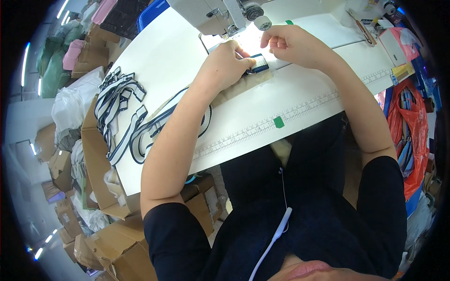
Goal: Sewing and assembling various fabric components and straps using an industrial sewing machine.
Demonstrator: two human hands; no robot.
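My left hand [225,63] pinches a short navy-edged white strap piece [259,62] with something dark beneath it, too small to tell, just below the needle area of a sewing machine [215,16]. My right hand [286,44] is raised to the right of it, fingers loosely curled and apart, with nothing visible in them; bright lamp glare lies behind the fingertips. A beige strip [241,89] lies on the white table [145,182] below the strap piece. A loose pile of navy-and-white straps [119,93] spreads to the left, with some strands passing beside my left forearm.
A printed ruler band [234,138] with a green tape mark [278,122] runs along the near edge. Tweezers or snips [361,28] lie at the back right. Cardboard boxes [117,248] and bundles crowd the left floor; a red plastic bag [408,140] hangs at the right.
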